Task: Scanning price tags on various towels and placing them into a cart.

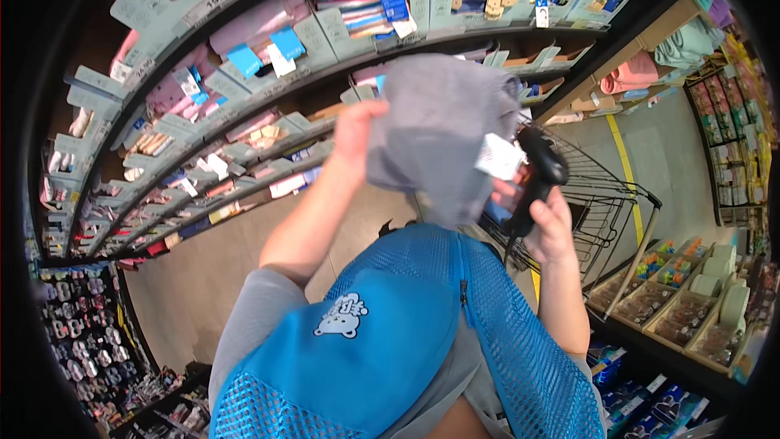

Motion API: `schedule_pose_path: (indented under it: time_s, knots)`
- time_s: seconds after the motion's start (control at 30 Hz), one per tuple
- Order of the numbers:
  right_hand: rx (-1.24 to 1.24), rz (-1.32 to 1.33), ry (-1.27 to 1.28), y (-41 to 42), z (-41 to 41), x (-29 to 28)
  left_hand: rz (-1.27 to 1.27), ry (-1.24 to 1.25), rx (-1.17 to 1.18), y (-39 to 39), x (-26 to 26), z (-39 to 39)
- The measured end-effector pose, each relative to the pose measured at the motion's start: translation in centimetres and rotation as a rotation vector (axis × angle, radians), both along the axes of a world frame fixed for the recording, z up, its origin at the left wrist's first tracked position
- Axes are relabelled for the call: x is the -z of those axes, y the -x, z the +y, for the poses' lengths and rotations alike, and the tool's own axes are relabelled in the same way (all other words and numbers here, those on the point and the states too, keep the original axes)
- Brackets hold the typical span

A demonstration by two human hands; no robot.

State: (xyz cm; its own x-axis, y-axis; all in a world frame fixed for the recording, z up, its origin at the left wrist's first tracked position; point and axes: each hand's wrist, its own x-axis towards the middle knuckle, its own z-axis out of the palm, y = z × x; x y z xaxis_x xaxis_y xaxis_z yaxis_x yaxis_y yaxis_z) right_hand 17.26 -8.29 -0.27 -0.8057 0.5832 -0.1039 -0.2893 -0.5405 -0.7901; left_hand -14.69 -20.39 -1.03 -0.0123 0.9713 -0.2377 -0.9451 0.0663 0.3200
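A folded grey garment is held up in front of my chest, its near part blurred. My left hand grips its left side, the fingers partly hidden behind the cloth. From the garment's right edge hangs a white tag with print on it. My right hand is closed round the handle of a black handheld barcode scanner, whose head is close beside the tag. Some fingertips of that hand show between the scanner and the cloth.
Shelves of folded clothes in pale green boxes curve across the front and left. A black wire shopping cart stands at my right. Behind it are wooden bins of goods. Footwear hangs on a rack at lower left. Tiled floor lies between.
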Motion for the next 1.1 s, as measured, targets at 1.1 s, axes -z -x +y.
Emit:
schedule_pose_path:
  time_s: [1.1]
  knots:
    - [-0.03,0.13,0.676,-7.8,18.6,4.3,-0.148,-0.28,0.365,-22.5,7.1,16.2]
